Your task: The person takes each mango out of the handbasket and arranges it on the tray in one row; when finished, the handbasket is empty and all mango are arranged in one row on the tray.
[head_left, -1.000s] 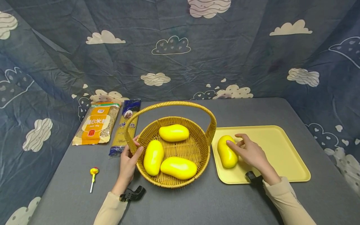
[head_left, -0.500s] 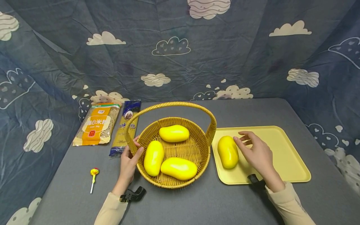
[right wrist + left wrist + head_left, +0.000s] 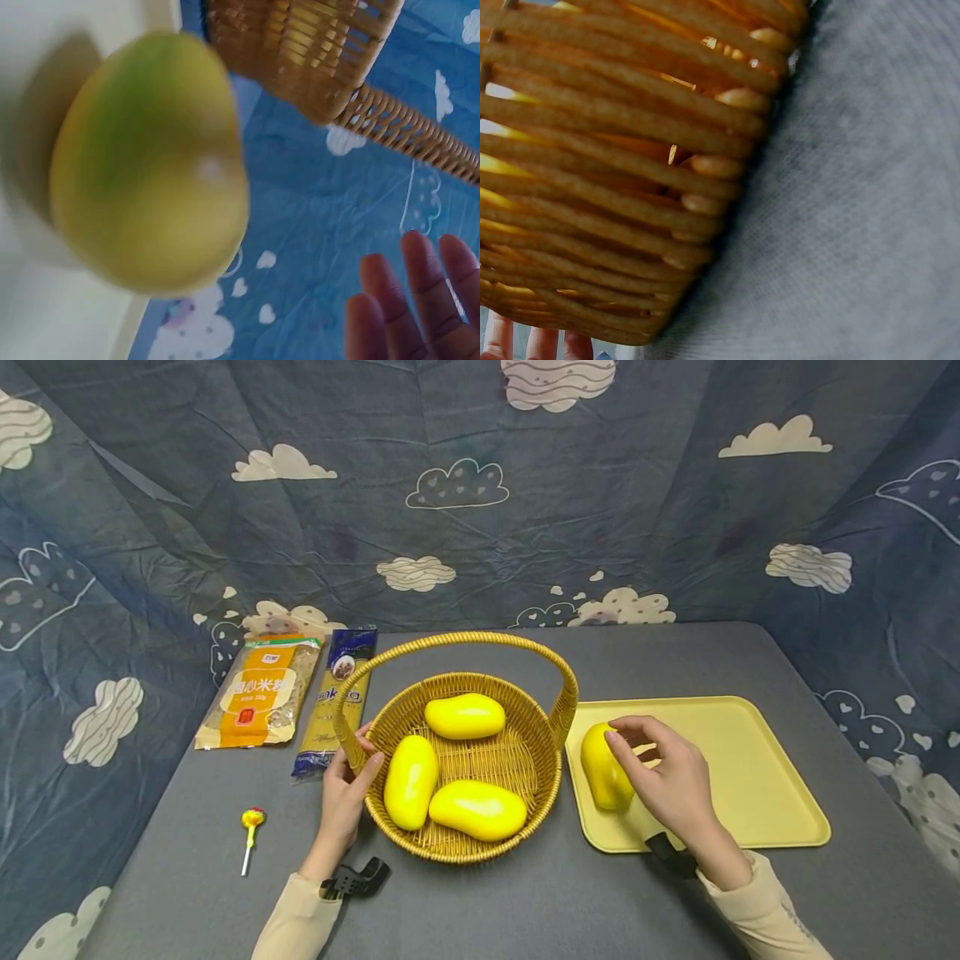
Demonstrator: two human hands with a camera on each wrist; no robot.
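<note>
My left hand [image 3: 343, 806] holds the left side of a woven basket [image 3: 542, 822], thumb over the rim by the base of its handle. Three yellow mangoes lie inside: one at the back [image 3: 465, 717], one at the left [image 3: 410, 782], one in front [image 3: 480, 810]. In the left wrist view the fingertips [image 3: 541, 343] show beyond the basket's wall. A fourth mango [image 3: 602, 768] lies on the yellow tray [image 3: 750, 768]. Over its right side hovers my right hand [image 3: 675, 781], partly covering it. The right wrist view shows these fingers [image 3: 427, 289] extended, apart from the mango [image 3: 150, 172].
A bag of grain-like food with an orange label [image 3: 255, 693] and a blue and yellow pasta packet [image 3: 330, 718] lie at the back left. Closer in on that side is a lollipop [image 3: 251, 822]. Cloud-patterned cloth [image 3: 480, 543] hangs behind the grey table [image 3: 525, 910].
My right hand first drew back rightward from the mango on the tray, then came back left over its edge. The left hand, basket and mangoes have stayed in place.
</note>
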